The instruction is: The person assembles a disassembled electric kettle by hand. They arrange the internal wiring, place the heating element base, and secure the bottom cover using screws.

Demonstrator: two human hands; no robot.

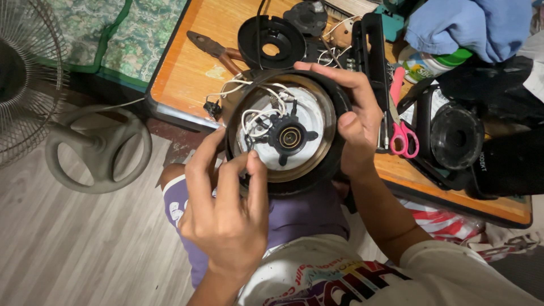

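Right hand (pixel 358 122) clamps the rim of the upturned kettle base (pixel 286 133) over the lap at the worktop (pixel 187 73) edge, while left hand (pixel 226 198) fingers (pixel 256 164) pinch at the white wires (pixel 255 119) — best kept gentle, clear of the black centre connector (pixel 290 137).
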